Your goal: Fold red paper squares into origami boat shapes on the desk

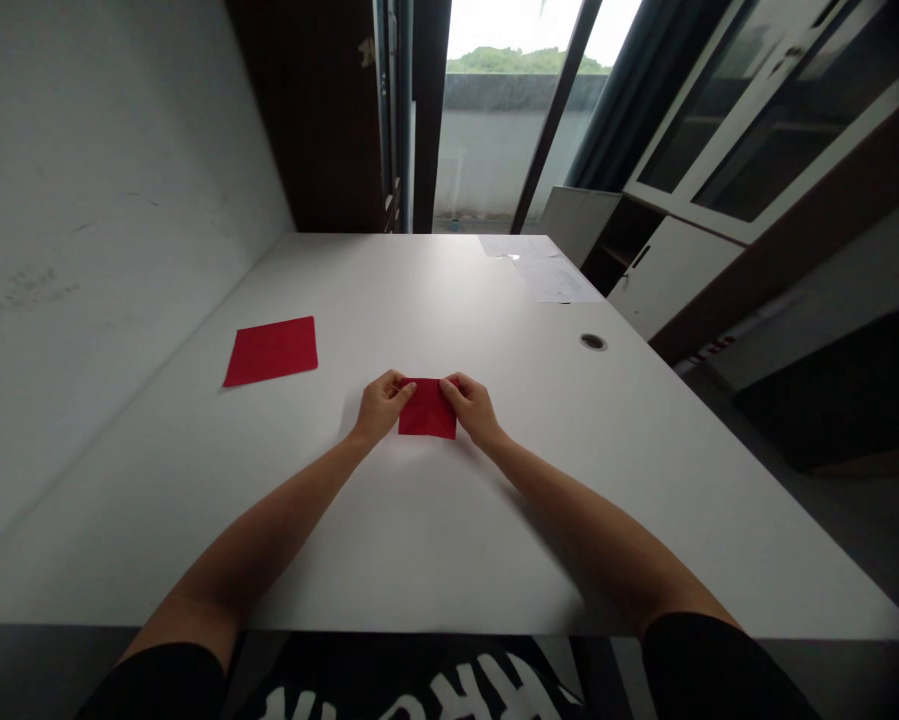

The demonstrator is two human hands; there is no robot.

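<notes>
A small red piece of paper (427, 412) is held up between my two hands over the middle of the white table (419, 540). My left hand (381, 403) pinches its upper left corner, thumb in front. At the upper right corner, my right hand (472, 405) grips it the same way, with the fingers curled behind. A larger red sheet (273, 351) lies flat on the table to the left, apart from both hands.
White papers (558, 279) lie at the table's far right corner. Nearer, a round cable hole (593, 342) is set in the tabletop. A wall (119, 200) borders the left side, and cabinets (674, 270) stand beyond the right edge.
</notes>
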